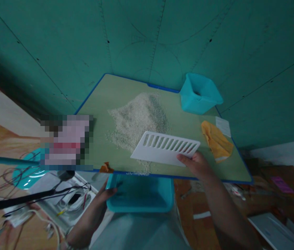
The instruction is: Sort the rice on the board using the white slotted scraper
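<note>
My right hand (195, 165) grips the lower edge of a white slotted plastic scraper (165, 148), holding it flat above the near part of a green table (115, 93). A pile of pale grains (139, 118) lies on the table just behind the scraper. My left hand (106, 192) holds the left rim of a teal rectangular tray (141, 196) just below the table's front edge. A few grains lie at that edge.
A teal tub (199, 93) stands at the table's back right. An orange cloth (217, 140) and a white paper (223, 125) lie at the right. A blurred-out patch covers the left corner. Cables and a teal disc (25, 172) sit on the floor at the left.
</note>
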`<state>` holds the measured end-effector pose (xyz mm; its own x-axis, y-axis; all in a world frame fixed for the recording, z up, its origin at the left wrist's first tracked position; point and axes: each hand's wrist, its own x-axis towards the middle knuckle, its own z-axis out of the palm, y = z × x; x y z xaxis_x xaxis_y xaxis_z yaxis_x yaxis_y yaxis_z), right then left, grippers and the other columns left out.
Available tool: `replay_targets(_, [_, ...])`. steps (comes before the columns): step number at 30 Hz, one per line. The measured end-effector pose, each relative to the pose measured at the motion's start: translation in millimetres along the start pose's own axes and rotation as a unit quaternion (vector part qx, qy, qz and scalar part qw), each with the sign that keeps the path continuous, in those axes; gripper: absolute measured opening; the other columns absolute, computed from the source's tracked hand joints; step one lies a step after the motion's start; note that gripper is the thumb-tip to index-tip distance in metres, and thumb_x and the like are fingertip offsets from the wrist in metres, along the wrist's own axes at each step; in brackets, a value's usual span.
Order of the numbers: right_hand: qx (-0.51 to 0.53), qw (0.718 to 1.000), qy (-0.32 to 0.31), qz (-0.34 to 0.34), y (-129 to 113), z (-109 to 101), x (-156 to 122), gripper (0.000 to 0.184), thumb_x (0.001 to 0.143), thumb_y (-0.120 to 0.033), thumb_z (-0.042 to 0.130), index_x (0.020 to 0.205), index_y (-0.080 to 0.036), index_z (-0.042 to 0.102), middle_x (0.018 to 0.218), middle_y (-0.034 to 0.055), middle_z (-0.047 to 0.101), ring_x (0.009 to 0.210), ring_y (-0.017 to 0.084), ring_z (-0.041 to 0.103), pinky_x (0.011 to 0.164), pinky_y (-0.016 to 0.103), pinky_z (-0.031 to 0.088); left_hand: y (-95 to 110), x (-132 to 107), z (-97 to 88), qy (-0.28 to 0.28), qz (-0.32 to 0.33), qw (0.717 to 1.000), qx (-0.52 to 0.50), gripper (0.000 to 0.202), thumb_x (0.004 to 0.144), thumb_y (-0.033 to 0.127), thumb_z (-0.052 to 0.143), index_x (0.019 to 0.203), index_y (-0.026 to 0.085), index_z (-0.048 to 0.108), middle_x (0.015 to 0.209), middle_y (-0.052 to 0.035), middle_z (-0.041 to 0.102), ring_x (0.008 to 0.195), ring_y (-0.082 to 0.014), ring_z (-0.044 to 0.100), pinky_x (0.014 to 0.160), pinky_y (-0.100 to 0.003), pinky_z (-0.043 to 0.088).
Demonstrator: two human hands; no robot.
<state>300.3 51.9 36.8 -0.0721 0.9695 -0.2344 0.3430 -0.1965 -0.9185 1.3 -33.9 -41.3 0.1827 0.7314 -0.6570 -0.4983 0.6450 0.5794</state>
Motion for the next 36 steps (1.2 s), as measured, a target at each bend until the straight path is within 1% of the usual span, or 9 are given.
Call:
replay_targets(4, [-0.001,1.000,-0.011,0.004,1,1,-3,0.040,0.068,-0.055,0.069,0.087,-0.020,0.074,0.095,0.0071,0.075,0.094,0.030,0.068,0.087,0.045,0.050,0,3,0.1,-0.004,0.005,1.000,0.005,0.044,0.072,0.028,0.064,0.115,0.021,0.065,0.093,-0.0050,0.080,0.101,-0.0343,0.066,0.083,-0.043,0.053])
replay_targets(7, [-0.005,1.000,-0.020,0.004,0,3,-4,0.037,0.070,-0.053,0.068,0.087,-0.021,0.073,0.094,0.0067,0.076,0.092,0.029,0.068,0.086,0.043,0.051,-1,3,-0.8,-0.006,0.019,1.000,0.013,0.040,0.073,0.027,0.064,0.112,0.021,0.067,0.084,-0.0027,0.080,0.088,-0.0310,0.070,0.089,-0.042,0.049])
replay_targets(11, [-0.006,0.999,-0.029,-0.014,-5,9,-3,0.034,0.070,-0.052,0.068,0.084,-0.021,0.073,0.092,0.0059,0.076,0.090,0.028,0.068,0.086,0.043,0.051,-1,2,-0.7,-0.020,0.024,0.999,0.017,0.040,0.073,0.027,0.063,0.112,0.019,0.067,0.081,-0.0028,0.080,0.076,-0.0289,0.072,0.092,-0.042,0.047])
replay_targets(15, [-0.021,0.998,-0.054,-0.020,-7,13,-4,0.032,0.072,-0.051,0.067,0.083,-0.021,0.073,0.089,0.0047,0.076,0.089,0.027,0.068,0.085,0.042,0.051,0,2,1.0,-0.016,0.021,1.000,0.004,0.047,0.074,0.026,0.062,0.120,0.018,0.062,0.084,-0.0032,0.080,0.077,-0.0289,0.072,0.088,-0.041,0.048])
replay_targets(18, [-0.018,0.999,-0.037,-0.017,-5,13,-6,0.032,0.071,-0.051,0.066,0.079,-0.021,0.072,0.087,0.0052,0.076,0.087,0.027,0.068,0.084,0.041,0.052,1,3,1.2,-0.004,0.018,1.000,0.003,0.050,0.074,0.025,0.063,0.124,0.020,0.058,0.086,-0.0021,0.080,0.078,-0.0284,0.072,0.084,-0.039,0.051])
replay_targets(21, [0.002,1.000,-0.008,-0.024,-3,10,-7,0.032,0.071,-0.050,0.068,0.082,-0.021,0.072,0.090,0.0053,0.076,0.089,0.027,0.068,0.085,0.041,0.051,1,3,0.5,0.001,0.027,1.000,0.001,0.050,0.074,0.023,0.063,0.124,0.022,0.058,0.088,-0.0005,0.080,0.080,-0.0276,0.071,0.081,-0.037,0.052])
replay_targets(26, [-0.004,1.000,0.010,-0.023,-4,5,-6,0.034,0.069,-0.052,0.068,0.083,-0.022,0.072,0.091,0.0060,0.076,0.090,0.029,0.069,0.083,0.042,0.052,0,1,0.1,-0.006,0.028,0.999,0.015,0.039,0.075,0.023,0.061,0.114,0.021,0.065,0.084,-0.0020,0.080,0.078,-0.0284,0.072,0.086,-0.040,0.050])
replay_targets(33, [-0.005,1.000,-0.017,-0.020,0,4,-5,0.036,0.069,-0.055,0.067,0.081,-0.021,0.073,0.088,0.0064,0.076,0.088,0.028,0.069,0.083,0.041,0.052,1,1,2.7,-0.020,0.033,0.999,0.008,0.044,0.077,0.022,0.060,0.121,0.021,0.061,0.090,-0.0021,0.080,0.081,-0.0284,0.072,0.094,-0.043,0.046])
replay_targets(36, [-0.006,1.000,-0.009,-0.020,-1,6,-5,0.037,0.069,-0.055,0.067,0.081,-0.021,0.072,0.087,0.0068,0.076,0.087,0.029,0.069,0.083,0.042,0.052,1,0,2.9,-0.007,0.025,1.000,0.000,0.043,0.076,0.024,0.062,0.119,0.023,0.063,0.103,-0.0024,0.077,0.093,-0.0300,0.069,0.096,-0.042,0.045])
